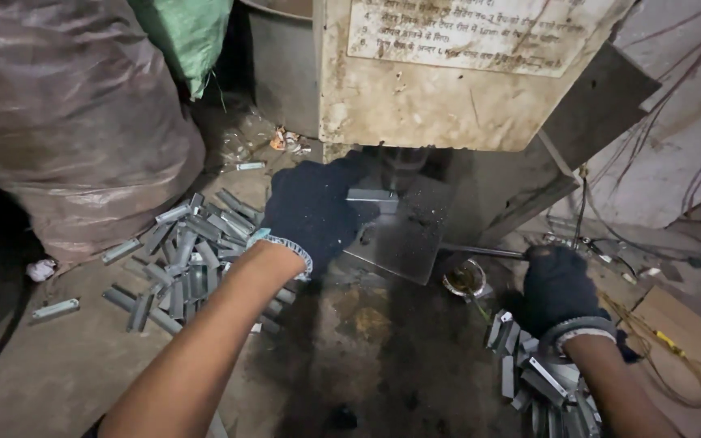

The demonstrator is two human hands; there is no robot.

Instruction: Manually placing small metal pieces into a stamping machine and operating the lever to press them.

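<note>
Small grey metal bar — centre frame, on the press plate beneath the ram; rigid, light, likely slick. Left hand, gloved, fingers closed on its end. Right hand grips a rod — fist closed.

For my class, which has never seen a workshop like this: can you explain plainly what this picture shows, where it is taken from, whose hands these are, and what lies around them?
The picture comes from a camera worn on a person's head, looking down at their own two hands, both in dark gloves. The left hand rests at a small flat metal piece lying on the steel plate of a worn, cream-coloured machine, just under its round vertical part. The right hand is closed on a thin rod-like handle that runs towards the machine. On the dirty floor, one heap of small grey metal pieces lies by the left arm, and a second heap lies under the right wrist. A large plastic-wrapped sack stands at the left.
</note>
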